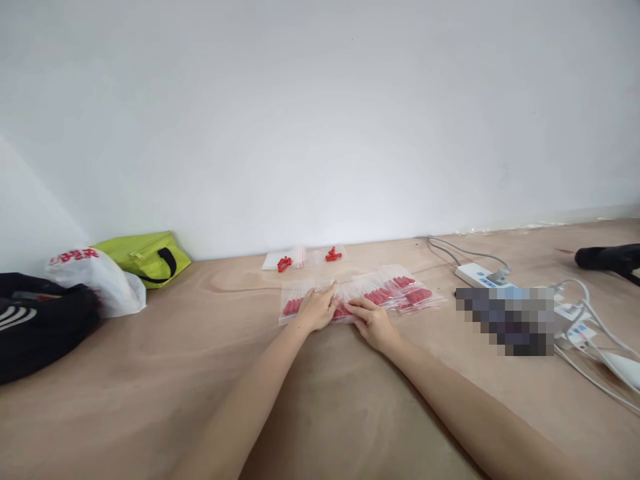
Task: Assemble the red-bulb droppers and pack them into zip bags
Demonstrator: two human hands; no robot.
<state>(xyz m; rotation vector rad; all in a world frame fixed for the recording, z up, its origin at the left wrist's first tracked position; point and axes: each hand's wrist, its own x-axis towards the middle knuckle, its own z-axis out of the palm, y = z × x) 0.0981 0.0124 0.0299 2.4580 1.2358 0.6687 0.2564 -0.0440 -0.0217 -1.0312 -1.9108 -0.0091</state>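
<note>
A row of overlapping clear zip bags [397, 299] with small red pieces inside lies on the brown surface ahead of me. My left hand [318, 309] rests on the bags left of the middle, its index finger stretched forward over the plastic. Close beside it, my right hand [373, 321] has its bent fingers on the near part of a zip bag [342, 311] holding red pieces. The fingers partly cover this bag. Behind the row are two small clusters of loose red pieces, one to the left [284, 264] and one to the right [333, 254], both on pale plastic.
At the left sit a black bag [45, 333], a white plastic bag [107, 283] and a yellow-green pouch [145, 250]. White power strips [483, 275] with cables and a blurred-out patch [515, 320] are on the right. A black object [607, 259] lies at the far right. A white wall rises behind.
</note>
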